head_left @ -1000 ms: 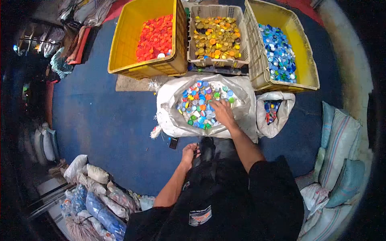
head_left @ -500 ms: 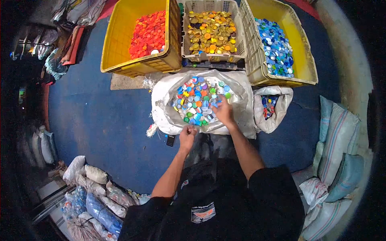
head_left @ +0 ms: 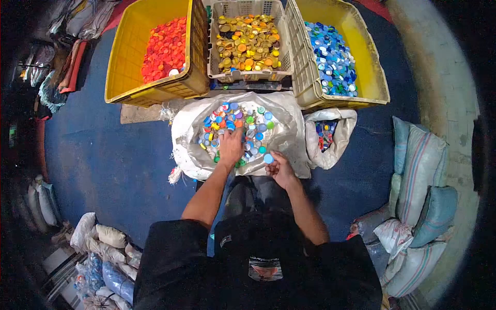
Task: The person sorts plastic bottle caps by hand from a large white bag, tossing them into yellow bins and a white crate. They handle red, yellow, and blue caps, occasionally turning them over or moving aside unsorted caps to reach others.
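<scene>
Mixed bottle caps (head_left: 257, 120) of many colours lie in the wide mouth of a white sack (head_left: 183, 132). My left hand (head_left: 231, 147) reaches over the near middle of these caps, fingers stretched down among them and apart; its fingertips are partly hidden. At the sack's near right rim, my right hand (head_left: 284, 171) is closed on a light blue bottle cap (head_left: 268, 158), pinched between thumb and fingers.
Behind the sack stand a yellow crate (head_left: 121, 62) of red caps, a pale crate (head_left: 212, 57) of yellow caps and another yellow crate (head_left: 369, 57) of blue caps. A small sack (head_left: 338, 155) sits at right. Filled sacks (head_left: 418, 165) line the right side.
My left hand has moved from the near rim in over the caps. My right hand has drawn back from the caps to the near rim with a light blue cap. The view has shifted right.
</scene>
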Tool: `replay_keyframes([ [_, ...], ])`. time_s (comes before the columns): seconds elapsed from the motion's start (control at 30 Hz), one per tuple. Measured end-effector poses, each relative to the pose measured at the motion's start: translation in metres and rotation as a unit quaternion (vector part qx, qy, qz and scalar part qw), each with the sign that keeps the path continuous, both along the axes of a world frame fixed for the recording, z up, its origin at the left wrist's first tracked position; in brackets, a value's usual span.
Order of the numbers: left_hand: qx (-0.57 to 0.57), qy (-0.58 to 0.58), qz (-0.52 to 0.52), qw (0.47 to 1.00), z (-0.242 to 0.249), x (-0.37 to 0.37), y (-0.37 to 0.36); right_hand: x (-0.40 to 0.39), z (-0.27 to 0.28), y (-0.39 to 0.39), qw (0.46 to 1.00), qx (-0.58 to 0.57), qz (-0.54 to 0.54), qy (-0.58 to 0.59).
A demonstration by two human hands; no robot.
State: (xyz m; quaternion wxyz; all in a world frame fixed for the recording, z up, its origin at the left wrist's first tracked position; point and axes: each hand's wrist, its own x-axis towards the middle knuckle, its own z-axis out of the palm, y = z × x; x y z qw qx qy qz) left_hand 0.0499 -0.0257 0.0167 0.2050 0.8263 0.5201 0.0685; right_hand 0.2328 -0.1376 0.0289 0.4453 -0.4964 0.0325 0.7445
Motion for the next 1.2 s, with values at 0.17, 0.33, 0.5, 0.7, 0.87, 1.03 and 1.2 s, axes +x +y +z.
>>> replay_keyframes([
  [0.17,0.018,0.035,-0.01,0.999,-0.013,0.001,0.002,-0.002,0.005,-0.015,0.997,-0.031,-0.006,-0.066],
  [0.33,-0.034,-0.072,0.081,0.994,-0.011,0.003,0.003,0.0,0.002,-0.017,0.999,0.007,-0.006,-0.041],
  [0.5,-0.344,-0.485,0.349,0.724,-0.02,-0.011,-0.005,0.0,-0.001,-0.013,0.999,0.036,-0.024,0.001],
  [0.7,-0.542,-0.666,0.412,0.306,0.019,-0.046,-0.038,-0.01,-0.009,0.009,0.997,0.067,-0.019,0.022],
  [0.87,-0.534,-0.673,0.388,0.332,0.017,-0.06,-0.056,-0.02,-0.032,0.037,0.993,0.075,0.034,-0.089],
  [1.03,-0.525,-0.673,0.405,0.328,0.005,-0.077,-0.062,-0.054,-0.025,0.081,0.783,0.23,0.23,-0.53],
  [1.2,-0.482,-0.663,0.477,0.316,0.015,-0.085,-0.064,-0.089,-0.018,0.126,0.657,0.243,0.315,-0.64],
])
